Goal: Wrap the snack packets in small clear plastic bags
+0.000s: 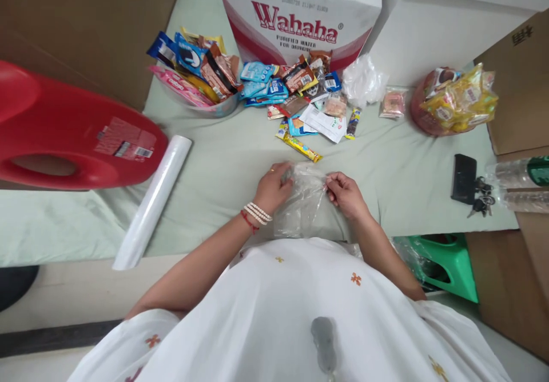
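Note:
A clear plastic bag (pixel 302 207) lies in front of me on the pale green cloth (pixel 223 164). My left hand (pixel 273 188) is closed on the bag's top left edge; the wrist wears white beads and a red thread. My right hand (pixel 345 194) pinches the bag's top right corner. Both hands hold the bag's mouth. Just beyond the hands lies a yellow snack bar (pixel 303 148) at the near edge of a heap of snack packets (pixel 295 93).
A clear tub (pixel 199 79) full of snacks stands at back left, a Wahaha carton (pixel 300 16) behind the heap. A red basket (pixel 446 103) of yellow packets sits right. A roll of bags (pixel 154 199), red stool (pixel 64 136), black wallet with keys (pixel 465 179), green stool (pixel 450 259).

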